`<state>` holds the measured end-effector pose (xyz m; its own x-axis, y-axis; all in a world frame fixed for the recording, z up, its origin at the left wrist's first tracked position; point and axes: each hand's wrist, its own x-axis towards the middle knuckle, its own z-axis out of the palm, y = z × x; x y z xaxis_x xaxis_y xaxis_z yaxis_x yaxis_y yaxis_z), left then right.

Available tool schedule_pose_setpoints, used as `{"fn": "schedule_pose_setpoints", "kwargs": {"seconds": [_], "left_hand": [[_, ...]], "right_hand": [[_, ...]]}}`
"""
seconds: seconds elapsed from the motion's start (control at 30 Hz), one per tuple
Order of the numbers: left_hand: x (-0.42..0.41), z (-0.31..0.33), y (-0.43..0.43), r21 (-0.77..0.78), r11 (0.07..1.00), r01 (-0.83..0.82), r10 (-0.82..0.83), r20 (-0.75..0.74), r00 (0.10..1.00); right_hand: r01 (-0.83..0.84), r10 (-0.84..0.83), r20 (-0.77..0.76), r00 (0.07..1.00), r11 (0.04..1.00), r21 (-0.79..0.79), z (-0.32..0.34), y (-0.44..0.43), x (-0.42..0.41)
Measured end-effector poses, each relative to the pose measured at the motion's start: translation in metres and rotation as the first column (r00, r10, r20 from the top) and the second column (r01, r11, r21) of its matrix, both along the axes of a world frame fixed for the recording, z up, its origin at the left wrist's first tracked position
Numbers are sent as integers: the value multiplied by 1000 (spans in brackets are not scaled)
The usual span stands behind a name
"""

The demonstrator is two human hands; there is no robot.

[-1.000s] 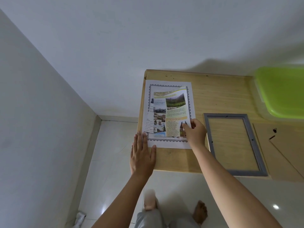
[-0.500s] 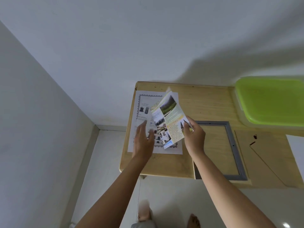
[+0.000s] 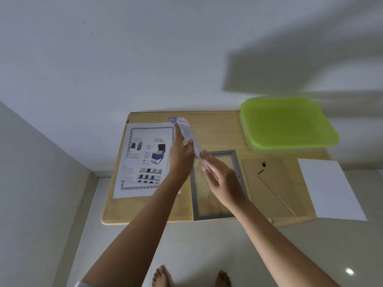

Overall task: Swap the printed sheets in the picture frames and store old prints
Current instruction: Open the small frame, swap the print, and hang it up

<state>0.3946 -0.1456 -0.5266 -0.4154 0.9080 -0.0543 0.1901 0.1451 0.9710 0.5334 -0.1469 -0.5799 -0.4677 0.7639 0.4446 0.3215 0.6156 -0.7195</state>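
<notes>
A small printed sheet point(image 3: 186, 133) is held up on edge above the table, its blue and red printed side turned toward me. My left hand point(image 3: 181, 160) pinches it from the left and my right hand point(image 3: 219, 177) grips its lower edge. Below them a grey picture frame point(image 3: 237, 172) lies flat on the wooden table point(image 3: 219, 129). A larger print with a grey border point(image 3: 145, 160) lies flat at the table's left. The frame's brown backing board point(image 3: 267, 183) with its stand lies to the right of the frame.
A green-lidded plastic box point(image 3: 288, 125) stands at the back right. A blank white sheet point(image 3: 329, 187) overhangs the table's right front corner. White walls rise behind and to the left. Tiled floor and my bare feet show below.
My right hand lifted the small print off the bordered sheet and turned it over on edge. My left hand left the table's edge and took hold of the print.
</notes>
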Motion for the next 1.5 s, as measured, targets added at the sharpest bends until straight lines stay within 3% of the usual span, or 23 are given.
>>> {"fn": "schedule_pose_setpoints", "kwargs": {"seconds": [0.2,0.33,0.43,0.53,0.6,0.7,0.87,1.03,1.33,1.4,1.5], "left_hand": [[10,-2,-4,2,1000,-28,28,109,994],[9,5,-18,66,996,60,-73,203,976],[6,4,-29,60,991,117,-130,297,946],[3,-4,-38,40,991,131,-136,388,912],[3,-11,-42,22,992,124,-122,424,897],[9,-31,-47,-39,991,131,-104,402,909],[39,-78,-50,-224,971,87,-62,116,991],[55,-102,-46,-326,946,-3,-59,-179,982],[49,-117,-42,-323,945,-50,-63,-331,941],[47,-121,-46,-317,943,-99,-27,-371,928],[47,-127,-56,-327,939,-111,-21,-377,926]], "right_hand": [[-158,160,-3,987,965,-208,-1,-13,29],[-24,-60,-215,975,930,-366,-7,-3,30],[104,-257,-212,943,831,-546,-8,10,32],[2,-369,-301,879,636,-772,-10,19,38],[-44,-420,-346,839,582,-812,-11,19,46],[102,-444,-232,866,609,-787,-21,16,62],[342,-391,64,918,699,-627,-38,8,93],[425,-389,180,903,760,-492,-46,6,103],[476,-340,425,839,838,-269,-62,10,93],[402,-294,434,852,897,-182,-62,5,89],[157,-77,456,887,978,-140,-63,-8,77]]}}
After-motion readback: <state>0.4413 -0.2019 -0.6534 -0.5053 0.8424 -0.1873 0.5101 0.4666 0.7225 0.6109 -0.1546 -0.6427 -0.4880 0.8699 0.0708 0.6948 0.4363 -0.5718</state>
